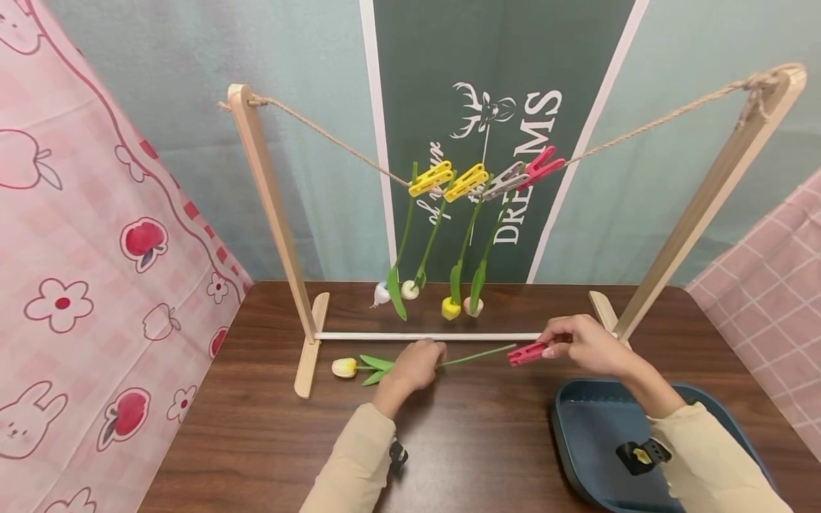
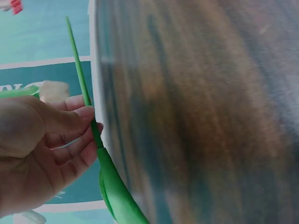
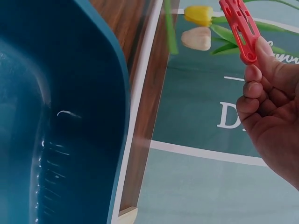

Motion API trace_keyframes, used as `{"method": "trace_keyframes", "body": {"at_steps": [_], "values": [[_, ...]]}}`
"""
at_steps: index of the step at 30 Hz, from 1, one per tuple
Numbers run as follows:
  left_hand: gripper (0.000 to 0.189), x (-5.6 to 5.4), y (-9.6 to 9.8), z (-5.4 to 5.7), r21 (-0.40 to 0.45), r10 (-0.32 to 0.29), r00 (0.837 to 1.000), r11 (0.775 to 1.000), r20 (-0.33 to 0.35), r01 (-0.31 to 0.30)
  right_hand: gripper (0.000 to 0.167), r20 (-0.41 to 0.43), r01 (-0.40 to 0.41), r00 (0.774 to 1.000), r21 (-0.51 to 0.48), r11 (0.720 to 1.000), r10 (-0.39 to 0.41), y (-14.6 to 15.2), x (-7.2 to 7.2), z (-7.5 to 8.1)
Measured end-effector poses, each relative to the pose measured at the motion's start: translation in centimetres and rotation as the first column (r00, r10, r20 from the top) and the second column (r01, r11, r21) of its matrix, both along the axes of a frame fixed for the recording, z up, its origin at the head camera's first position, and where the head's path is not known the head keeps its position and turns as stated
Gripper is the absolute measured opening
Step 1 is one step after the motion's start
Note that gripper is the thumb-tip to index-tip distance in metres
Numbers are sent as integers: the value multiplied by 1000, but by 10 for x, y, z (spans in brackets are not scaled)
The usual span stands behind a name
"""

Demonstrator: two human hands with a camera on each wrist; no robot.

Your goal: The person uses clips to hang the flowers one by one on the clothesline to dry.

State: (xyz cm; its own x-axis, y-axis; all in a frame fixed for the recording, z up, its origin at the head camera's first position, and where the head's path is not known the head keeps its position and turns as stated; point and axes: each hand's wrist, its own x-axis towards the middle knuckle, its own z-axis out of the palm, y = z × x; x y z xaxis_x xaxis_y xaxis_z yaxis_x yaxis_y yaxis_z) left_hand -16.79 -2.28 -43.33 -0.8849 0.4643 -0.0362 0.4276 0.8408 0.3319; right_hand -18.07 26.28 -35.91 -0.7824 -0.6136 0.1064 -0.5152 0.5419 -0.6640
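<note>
My left hand pinches the green stem of an artificial tulip, whose pale yellow head points left over the table. In the left wrist view the stem runs between thumb and fingers, with a leaf below. My right hand holds a red clothespin by one end; its other end is close to the tip of the stem. The right wrist view shows thumb and curled fingers on the clothespin. Above, several tulips hang heads down from a rope, under yellow clothespins, a grey one and a red one.
Two wooden posts hold up the sagging rope, joined low down by a white rod. A blue basin stands at the right of the brown table, beneath my right forearm. Printed curtains close off the back.
</note>
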Motion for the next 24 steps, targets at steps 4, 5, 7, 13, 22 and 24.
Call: {"method": "trace_keyframes", "body": {"at_steps": [4, 5, 7, 13, 22, 24], "values": [[21, -2, -2, 7, 37, -3, 999, 999, -41, 4, 9, 13, 0, 1000, 19, 1000, -1, 3, 0, 0], [21, -3, -2, 10, 49, -5, 999, 999, -54, 8, 9, 17, -1, 1000, 23, 1000, 0, 4, 0, 0], [21, -4, -2, 15, 78, -11, 997, 997, -75, 16, 9, 18, -4, 1000, 23, 1000, 3, 5, 0, -1], [19, -6, 2, 33, 159, -2, 989, 987, -145, 26, 10, -5, -23, 1000, 14, 1000, 23, 8, 0, -5], [14, -9, 17, 58, 269, 52, 976, 963, -213, 7, 10, -4, -36, 999, 1, 999, 36, 9, 1, -8], [14, -9, 20, 62, 291, 61, 970, 957, -235, 10, 10, -2, -36, 999, 0, 999, 36, 9, 1, -7]]}}
